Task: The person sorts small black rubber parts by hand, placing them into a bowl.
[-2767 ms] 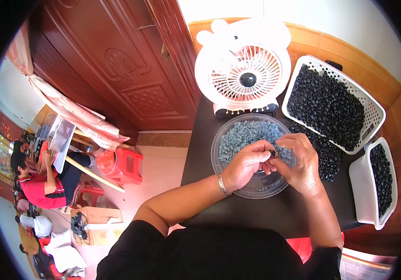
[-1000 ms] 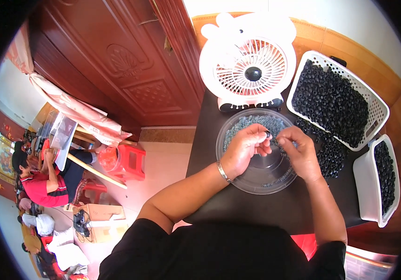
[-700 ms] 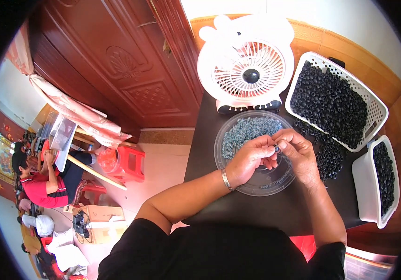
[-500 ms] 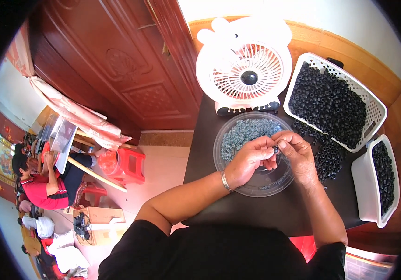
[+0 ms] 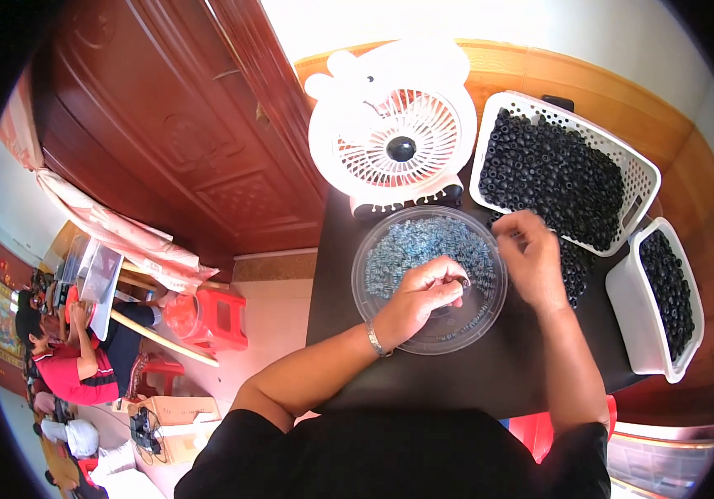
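My left hand (image 5: 425, 293) is over a round clear plastic tub (image 5: 440, 348), thumb and forefinger closed on a small dark ring-like piece (image 5: 462, 282). Many small bluish, translucent pieces (image 5: 423, 241) fill the back and left of the tub. My right hand (image 5: 537, 262) is at the tub's right rim, beside loose black ring-shaped pieces (image 5: 575, 274) on the table. Its fingers are curled in toward the thumb; whatever is between the tips is too small or hidden to make out.
A white perforated basket (image 5: 646, 179) of black pieces stands at the back right, with a smaller white bin (image 5: 625, 308) of them nearer. Behind the tub is a white animal-shaped fan (image 5: 398, 150). Across the room at left, another person (image 5: 83, 366) sits near a red stool (image 5: 228, 320).
My hands have parted. The right one has moved up off the left, to the loose black pieces; the left keeps a small dark piece over the tub. The view has shifted slightly.
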`<state>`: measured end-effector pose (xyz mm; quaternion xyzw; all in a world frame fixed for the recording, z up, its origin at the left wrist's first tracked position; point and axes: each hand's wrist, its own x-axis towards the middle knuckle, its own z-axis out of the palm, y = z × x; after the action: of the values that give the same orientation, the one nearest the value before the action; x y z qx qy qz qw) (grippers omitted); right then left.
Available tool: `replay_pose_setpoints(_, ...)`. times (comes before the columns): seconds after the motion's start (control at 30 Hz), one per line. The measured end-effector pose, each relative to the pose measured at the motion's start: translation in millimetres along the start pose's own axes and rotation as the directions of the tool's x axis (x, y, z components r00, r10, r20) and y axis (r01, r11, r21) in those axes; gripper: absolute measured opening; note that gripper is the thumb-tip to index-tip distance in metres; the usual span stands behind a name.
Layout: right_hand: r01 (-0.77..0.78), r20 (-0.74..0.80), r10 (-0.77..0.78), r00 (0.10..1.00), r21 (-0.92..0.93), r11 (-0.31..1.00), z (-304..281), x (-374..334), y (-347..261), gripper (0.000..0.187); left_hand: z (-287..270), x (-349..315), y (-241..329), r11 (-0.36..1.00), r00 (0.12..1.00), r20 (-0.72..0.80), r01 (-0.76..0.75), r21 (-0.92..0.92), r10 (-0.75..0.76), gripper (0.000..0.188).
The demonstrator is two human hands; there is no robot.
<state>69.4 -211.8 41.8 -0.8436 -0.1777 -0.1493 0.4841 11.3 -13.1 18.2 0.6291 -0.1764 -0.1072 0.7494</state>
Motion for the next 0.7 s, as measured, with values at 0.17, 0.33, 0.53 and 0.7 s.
replay_pose_setpoints(0.17, 0.066, -0.027, -0.101, 0.995, -0.581, 0.811, -23, 11, 44, 0.007, -7, 4, -8, 0.991, 0.997, -0.046, 0.052, -0.120, -0.058, 0.015)
replay_pose_setpoints(0.33, 0.081, 0.085, -0.032, 0.996, -0.677, 0.732, -15, 11, 60, 0.008, -10, 5, -8, 0.979, 0.992, -0.077, 0.080, -0.187, -0.096, 0.014)
replay_pose_setpoints(0.53, 0.055, 0.107, 0.025, 0.994, -0.680, 0.731, -14, 12, 63, 0.010, -13, 5, -4, 0.966, 0.991, -0.069, 0.093, -0.240, -0.112, 0.014)
replay_pose_setpoints(0.7, 0.059, 0.090, 0.002, 0.996, -0.669, 0.741, -15, 10, 63, 0.012, -14, 5, -6, 0.960, 0.989, -0.075, 0.102, -0.259, -0.126, 0.014)
